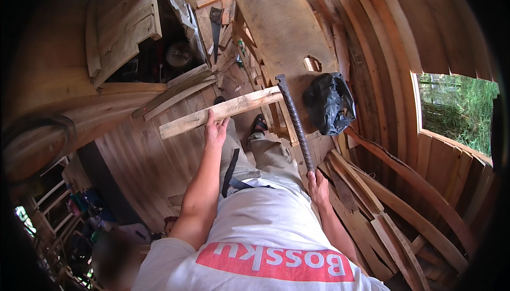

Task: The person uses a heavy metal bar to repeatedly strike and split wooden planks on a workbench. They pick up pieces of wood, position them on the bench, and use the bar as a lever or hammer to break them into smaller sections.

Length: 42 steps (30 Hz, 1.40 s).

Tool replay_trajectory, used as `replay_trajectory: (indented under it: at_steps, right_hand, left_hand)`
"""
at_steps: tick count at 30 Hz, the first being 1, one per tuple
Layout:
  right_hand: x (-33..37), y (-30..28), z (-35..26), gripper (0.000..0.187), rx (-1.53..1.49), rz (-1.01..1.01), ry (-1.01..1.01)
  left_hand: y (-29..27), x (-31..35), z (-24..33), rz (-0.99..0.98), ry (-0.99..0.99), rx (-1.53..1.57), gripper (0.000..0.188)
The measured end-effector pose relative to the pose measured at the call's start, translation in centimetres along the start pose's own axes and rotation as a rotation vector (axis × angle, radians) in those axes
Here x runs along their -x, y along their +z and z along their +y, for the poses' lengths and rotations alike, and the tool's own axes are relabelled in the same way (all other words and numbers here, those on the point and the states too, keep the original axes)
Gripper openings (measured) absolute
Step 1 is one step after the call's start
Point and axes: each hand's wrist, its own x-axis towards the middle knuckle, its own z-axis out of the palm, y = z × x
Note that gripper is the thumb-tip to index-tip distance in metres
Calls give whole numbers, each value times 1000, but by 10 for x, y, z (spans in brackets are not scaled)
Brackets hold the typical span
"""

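From my remote view I have the left hand point(215, 130) on a pale wooden board point(218, 113), its fingers gripping the near edge around the middle, with the board stretched out ahead of the body and sloping up to the right. In the right hand point(317, 186) I have a ribbed metal bar point(297, 126), fingers closed around its lower end while the shaft points away and its flattened head sits right by the board's right end; I can't tell whether the two touch. Beyond them I see a plywood tabletop point(281, 25) with a ragged hole in it, and a black plastic bag point(330, 105) at its near right corner. Left of the tabletop I make out a handsaw point(215, 28) among scrap wood, and to the right of the right hand, long rough planks point(396, 232) lie in a heap
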Motion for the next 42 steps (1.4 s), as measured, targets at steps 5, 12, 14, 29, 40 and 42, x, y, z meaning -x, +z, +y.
replay_trajectory:
  at_steps: [5, 12, 14, 29, 40, 42]
  right_hand:
    - [-11, 6, -17, 49, 104, -12, 21]
    - [-3, 0, -41, 50, 40, 51, 24]
    - [4, -1, -45, 49, 25, 67, -19]
    - [34, -11, -26, 44, -49, 159, -42]
    - [5, -5, -28, 46, 26, 99, -10]
    - [15, -15, -38, 46, -51, 125, -39]
  left_hand:
    - [6, 1, 0, 3, 41, -55, 63]
    - [3, -10, 6, 28, 44, -90, 62]
    - [2, -11, 5, 32, 43, -93, 62]
    - [15, -4, 11, 30, 71, -103, 60]
    - [9, 1, 7, -42, 90, -123, 66]
    - [14, 3, 7, 3, 86, -136, 64]
